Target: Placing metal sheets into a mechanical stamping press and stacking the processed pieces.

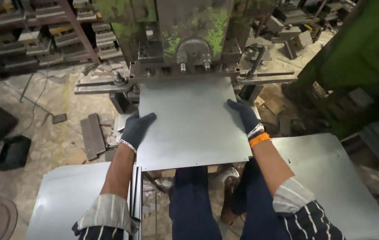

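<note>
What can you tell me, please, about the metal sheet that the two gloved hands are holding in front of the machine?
The metal sheet is a flat, roughly square panel of dull grey metal, thin, with small holes along its near edge. It lies about level, its far edge at the press machine. The left hand grips its left edge and the right hand its right edge, both in dark gloves. Its near edge overhangs the person's knees.

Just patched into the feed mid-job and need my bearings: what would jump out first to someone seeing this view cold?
The flat grey metal sheet at centre, its far edge pushed under the green-stained press machine. A gloved left hand and gloved right hand grip its two side edges. Further sheet stacks sit low on the left and right, beside the person's blue-trousered legs.
</note>
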